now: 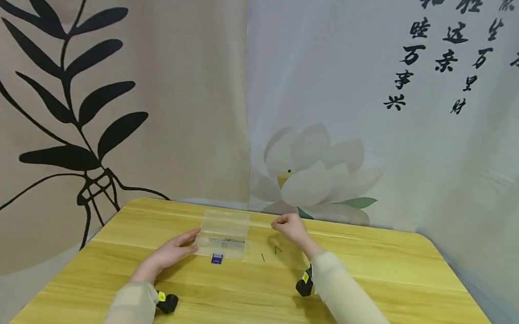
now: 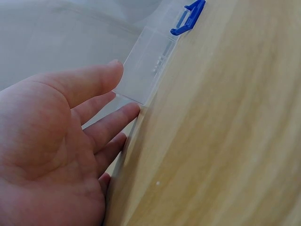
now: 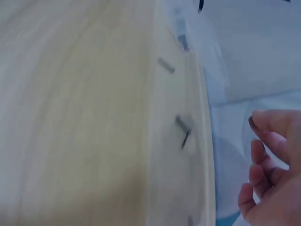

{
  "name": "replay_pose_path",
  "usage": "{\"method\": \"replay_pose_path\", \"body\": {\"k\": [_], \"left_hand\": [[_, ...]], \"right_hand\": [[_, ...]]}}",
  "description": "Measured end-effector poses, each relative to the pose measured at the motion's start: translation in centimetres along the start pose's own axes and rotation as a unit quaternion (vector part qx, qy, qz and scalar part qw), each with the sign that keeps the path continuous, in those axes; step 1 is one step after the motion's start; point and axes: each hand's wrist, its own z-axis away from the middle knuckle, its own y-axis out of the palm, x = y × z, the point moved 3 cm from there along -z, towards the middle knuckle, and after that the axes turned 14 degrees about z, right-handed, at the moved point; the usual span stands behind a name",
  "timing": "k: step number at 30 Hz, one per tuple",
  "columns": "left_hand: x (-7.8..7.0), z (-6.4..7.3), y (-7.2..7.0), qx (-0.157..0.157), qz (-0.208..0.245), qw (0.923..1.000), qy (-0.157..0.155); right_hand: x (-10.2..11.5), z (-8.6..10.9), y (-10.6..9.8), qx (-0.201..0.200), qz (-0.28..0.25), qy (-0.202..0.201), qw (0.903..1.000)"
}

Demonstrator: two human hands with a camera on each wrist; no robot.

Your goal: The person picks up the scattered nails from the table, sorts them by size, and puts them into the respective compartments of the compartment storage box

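Observation:
A clear plastic box (image 1: 224, 224) with a blue latch (image 1: 217, 258) lies with its lid raised near the table's far edge. Thin dark rods (image 1: 227, 240) show inside it. My left hand (image 1: 172, 252) rests against the box's left side, its fingers nearly straight; in the left wrist view the fingertips (image 2: 134, 110) meet the box corner. To the right of the box, my right hand (image 1: 292, 227) is raised over the far edge, thumb and forefinger together on what looks like a small dark piece (image 3: 253, 123), mostly hidden. Short dark rods (image 1: 277, 249) lie on the table between box and right hand.
The wooden table (image 1: 238, 304) stretches out toward me and to both sides. Behind its far edge hangs a printed cloth (image 1: 191, 99) with leaves, a flower and writing. Each wrist carries a small black camera (image 1: 305, 283).

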Motion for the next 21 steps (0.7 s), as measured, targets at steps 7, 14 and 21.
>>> {"method": "replay_pose_path", "body": {"k": [7, 14, 21], "left_hand": [[-0.1, -0.4, 0.2, 0.005, -0.003, 1.0000, 0.000], [-0.3, -0.4, 0.4, 0.004, -0.008, 0.9999, -0.010], [-0.1, -0.1, 0.3, 0.001, -0.007, 0.9999, -0.015]], "right_hand": [[-4.2, 1.5, -1.5, 0.016, -0.017, 0.022, 0.9995], [-7.7, 3.2, -3.1, 0.011, -0.035, 0.042, 0.9984], [-9.5, 4.3, -3.7, 0.003, -0.075, 0.081, 0.9939]]}}
